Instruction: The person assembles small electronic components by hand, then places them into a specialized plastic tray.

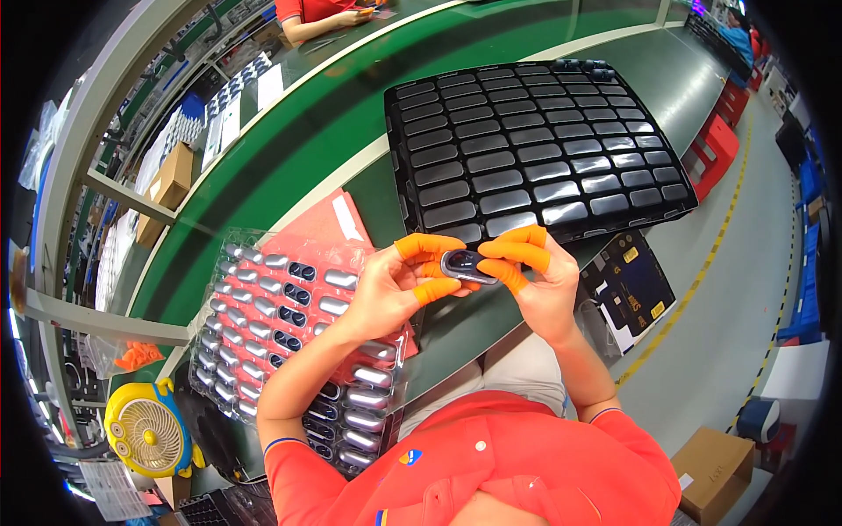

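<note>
A small dark oval case (pixel 465 262) with a grey rim is held between my two hands, above the near edge of the workbench. My left hand (pixel 391 285), with orange finger cots on its fingers, grips its left end. My right hand (pixel 537 279), also in orange finger cots, pinches the right end between thumb and fingers. To the left lies a clear plastic tray (pixel 279 248) filled with rows of silver-grey oval shells, some showing dark insides with two round hollows. Beyond my hands stands a large black tray (pixel 494 145) of many oblong pockets.
Under the clear tray is a pink sheet (pixel 353 216). A green conveyor belt (pixel 289 140) runs along the far side. A yellow fan (pixel 147 430) stands at left, a cardboard box (pixel 715 473) at lower right. Beyond the belt, another person's hand (pixel 355 17) is working.
</note>
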A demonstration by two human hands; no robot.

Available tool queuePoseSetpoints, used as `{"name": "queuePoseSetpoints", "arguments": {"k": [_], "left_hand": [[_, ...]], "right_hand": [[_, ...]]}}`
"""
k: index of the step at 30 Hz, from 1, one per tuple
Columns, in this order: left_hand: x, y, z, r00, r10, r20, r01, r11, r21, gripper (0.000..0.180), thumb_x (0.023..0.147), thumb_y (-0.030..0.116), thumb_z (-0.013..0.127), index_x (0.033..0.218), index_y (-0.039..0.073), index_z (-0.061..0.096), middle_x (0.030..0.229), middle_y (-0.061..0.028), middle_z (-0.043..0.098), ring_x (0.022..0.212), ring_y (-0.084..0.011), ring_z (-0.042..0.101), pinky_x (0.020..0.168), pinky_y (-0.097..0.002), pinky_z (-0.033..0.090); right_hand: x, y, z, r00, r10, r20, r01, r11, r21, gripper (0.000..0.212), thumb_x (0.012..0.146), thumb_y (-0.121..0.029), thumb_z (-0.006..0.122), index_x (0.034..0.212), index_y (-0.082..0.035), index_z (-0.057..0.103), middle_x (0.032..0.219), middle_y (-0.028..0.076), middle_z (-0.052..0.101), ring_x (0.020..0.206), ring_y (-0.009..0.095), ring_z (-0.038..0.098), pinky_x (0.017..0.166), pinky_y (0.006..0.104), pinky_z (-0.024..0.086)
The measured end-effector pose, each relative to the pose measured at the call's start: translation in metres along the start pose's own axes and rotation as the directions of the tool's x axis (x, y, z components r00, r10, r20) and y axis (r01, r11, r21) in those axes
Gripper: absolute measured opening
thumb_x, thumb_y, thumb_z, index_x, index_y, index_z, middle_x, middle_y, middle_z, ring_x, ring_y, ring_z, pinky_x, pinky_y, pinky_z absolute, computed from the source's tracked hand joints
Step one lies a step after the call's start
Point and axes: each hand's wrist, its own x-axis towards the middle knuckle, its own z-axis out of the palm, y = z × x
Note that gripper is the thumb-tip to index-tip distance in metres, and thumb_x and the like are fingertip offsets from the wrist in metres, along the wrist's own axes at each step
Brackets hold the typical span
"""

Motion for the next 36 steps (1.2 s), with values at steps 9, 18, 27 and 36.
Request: {"name": "queuePoseSetpoints", "arguments": {"k": [9,18,27,36], "left_hand": [[-0.004,-0.005,0.006,0.988,0.152,-0.019,-0.15,0.986,0.071,0.037,0.082,-0.004,0.059,0.117,-0.006,0.047,0.109,-0.0197,0.058,0.092,-0.0301,0.063,0.079,-0.0366,0.054],[-0.008,-0.001,0.004,0.991,0.133,-0.001,-0.132,0.986,0.1,0.037,0.082,-0.005,0.059,0.117,-0.005,0.048,0.111,-0.0205,0.057,0.09,-0.0284,0.064,0.072,-0.0338,0.056],[-0.009,-0.003,0.007,0.985,0.173,0.018,-0.173,0.976,0.132,0.035,0.082,-0.006,0.059,0.115,-0.006,0.048,0.112,-0.022,0.056,0.092,-0.0285,0.063,0.077,-0.0353,0.055],[-0.007,-0.006,0.006,0.946,0.325,0.021,-0.324,0.932,0.161,0.034,0.078,-0.007,0.062,0.11,-0.005,0.05,0.114,-0.0206,0.053,0.1,-0.025,0.057,0.083,-0.0348,0.052]], "right_hand": [[0.0,-0.007,-0.004,0.998,0.032,0.046,-0.032,0.999,0.0,0.021,0.065,0.007,0.07,0.085,0.0,0.069,0.08,0.007,0.059,0.073,0.016,0.057,0.065,0.0251,0.047],[-0.007,-0.009,-0.002,0.999,-0.038,0.02,0.038,0.999,-0.022,0.022,0.068,0.009,0.069,0.087,0.001,0.068,0.082,0.007,0.059,0.074,0.016,0.058,0.065,0.0242,0.047],[-0.006,-0.005,-0.005,0.978,0.179,0.109,-0.201,0.949,0.242,0.019,0.068,0.008,0.07,0.086,0.001,0.068,0.086,0.008,0.058,0.076,0.015,0.057,0.067,0.0236,0.047],[-0.006,-0.012,0.006,0.953,0.304,0.008,-0.294,0.913,0.283,0.028,0.07,-0.001,0.073,0.096,0.001,0.066,0.088,0.008,0.057,0.075,0.014,0.056,0.068,0.0252,0.047]]}}
